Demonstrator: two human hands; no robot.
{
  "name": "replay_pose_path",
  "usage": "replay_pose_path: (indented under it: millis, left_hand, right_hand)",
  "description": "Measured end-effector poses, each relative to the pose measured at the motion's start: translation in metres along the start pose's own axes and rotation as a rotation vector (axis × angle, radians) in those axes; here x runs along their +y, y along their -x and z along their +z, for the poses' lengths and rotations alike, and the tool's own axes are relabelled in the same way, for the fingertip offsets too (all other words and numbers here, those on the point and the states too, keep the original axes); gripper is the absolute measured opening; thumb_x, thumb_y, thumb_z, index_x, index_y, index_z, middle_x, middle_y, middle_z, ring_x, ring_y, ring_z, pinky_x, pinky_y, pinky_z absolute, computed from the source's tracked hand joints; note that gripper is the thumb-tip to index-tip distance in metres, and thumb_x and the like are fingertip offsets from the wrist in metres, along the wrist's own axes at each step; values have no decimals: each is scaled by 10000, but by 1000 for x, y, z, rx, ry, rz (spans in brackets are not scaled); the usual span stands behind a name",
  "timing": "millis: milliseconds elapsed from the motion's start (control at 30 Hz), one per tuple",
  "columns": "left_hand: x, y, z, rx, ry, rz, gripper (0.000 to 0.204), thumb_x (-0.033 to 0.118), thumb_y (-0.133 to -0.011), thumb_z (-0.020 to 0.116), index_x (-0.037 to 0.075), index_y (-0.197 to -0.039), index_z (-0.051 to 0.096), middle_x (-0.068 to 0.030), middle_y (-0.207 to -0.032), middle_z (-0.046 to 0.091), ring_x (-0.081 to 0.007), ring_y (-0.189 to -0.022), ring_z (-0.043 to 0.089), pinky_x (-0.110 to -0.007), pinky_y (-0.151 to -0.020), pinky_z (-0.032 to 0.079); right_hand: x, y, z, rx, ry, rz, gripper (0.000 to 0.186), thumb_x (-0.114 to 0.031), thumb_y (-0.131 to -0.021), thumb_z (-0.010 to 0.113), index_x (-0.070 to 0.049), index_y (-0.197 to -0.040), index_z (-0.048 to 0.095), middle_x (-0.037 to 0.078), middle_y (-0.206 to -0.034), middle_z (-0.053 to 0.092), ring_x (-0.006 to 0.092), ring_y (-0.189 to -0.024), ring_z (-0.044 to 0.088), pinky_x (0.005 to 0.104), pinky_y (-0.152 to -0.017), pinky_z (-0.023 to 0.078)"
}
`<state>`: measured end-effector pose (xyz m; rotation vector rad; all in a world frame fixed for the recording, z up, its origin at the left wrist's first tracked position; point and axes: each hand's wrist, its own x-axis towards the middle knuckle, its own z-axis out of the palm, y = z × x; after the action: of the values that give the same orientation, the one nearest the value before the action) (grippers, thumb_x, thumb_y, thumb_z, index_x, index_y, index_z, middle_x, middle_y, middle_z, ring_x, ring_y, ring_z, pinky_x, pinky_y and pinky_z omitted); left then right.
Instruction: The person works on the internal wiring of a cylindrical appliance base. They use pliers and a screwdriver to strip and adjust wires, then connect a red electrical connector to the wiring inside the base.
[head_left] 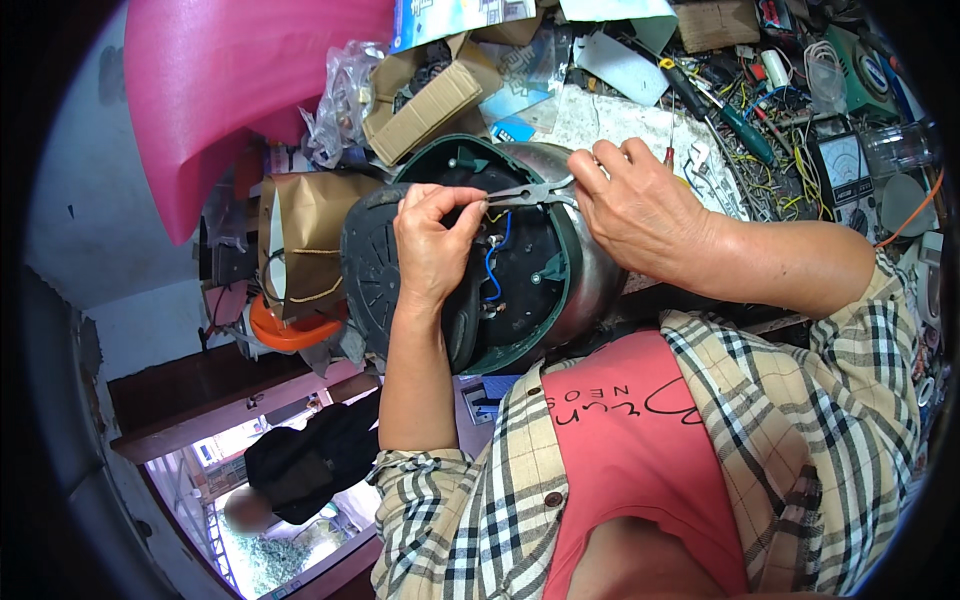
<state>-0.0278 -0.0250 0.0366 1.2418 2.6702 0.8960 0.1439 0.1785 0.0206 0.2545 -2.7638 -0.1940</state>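
My right hand [640, 205] grips a pair of needle-nose pliers [540, 193], its jaws pointing left. The jaw tips meet the fingertips of my left hand [432, 240], where thumb and forefinger are pinched together; what lies between them is too small to make out. Below the pliers is the opened underside of a round metal appliance [590, 285] with a dark green plastic rim [562, 320]. A blue wire [490, 268] runs inside it, and a short yellowish wire shows near the jaws. Against its left side leans a black ribbed cover [372, 270], partly behind my left hand.
Loose wires and tools crowd the bench at the right, with a green-handled screwdriver [745, 135] and an analogue meter [845, 165]. A cardboard box [425, 110] lies behind the appliance, a brown paper bag [305, 235] to the left. Another person [310, 465] is beyond the doorway, lower left.
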Motion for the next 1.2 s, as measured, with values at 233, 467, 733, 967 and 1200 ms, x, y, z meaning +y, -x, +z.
replay_pose_path:
  millis: [233, 467, 733, 967, 1200]
  left_hand:
    - [0, 0, 1, 5, 5, -10, 113, 138, -767, 801, 96, -871, 788, -90, -825, 672, -260, -853, 618, -366, -795, 487]
    - [0, -1, 0, 4, -19, -3, 113, 140, -763, 804, 99, -867, 788, -89, -824, 674, -262, -849, 621, -369, -794, 489]
    - [1, -2, 0, -7, -23, -11, 110, 141, -762, 804, 97, -861, 788, -88, -815, 671, -258, -848, 621, -369, -806, 481]
    - [3, -2, -1, -15, -86, 56, 153, 65, -776, 802, 33, -924, 788, -73, -817, 651, -186, -830, 602, -306, -754, 491]
    - [1, -2, 1, 3, -61, 16, 116, 136, -751, 811, 95, -858, 793, -92, -807, 666, -256, -833, 618, -369, -783, 481]
  right_hand:
    - [0, 0, -2, -10, 7, 6, 192, -194, -840, 597, -26, -858, 689, 74, -919, 513, 210, -886, 525, 327, -736, 404]
    - [-1, -1, -2, -15, -6, 8, 185, -193, -840, 605, -31, -860, 692, 70, -933, 518, 204, -878, 524, 325, -719, 402]
    - [-2, 0, 0, 45, -12, 27, 181, -198, -840, 605, -38, -851, 689, 66, -928, 516, 203, -875, 522, 324, -707, 402]
    - [-6, 2, 2, 50, 16, 20, 186, -208, -820, 639, -52, -849, 734, 43, -933, 525, 186, -881, 519, 303, -664, 395]
    - [-8, 3, 4, 42, 1, 14, 182, -207, -808, 641, -50, -833, 728, 49, -927, 526, 195, -877, 516, 302, -645, 398]
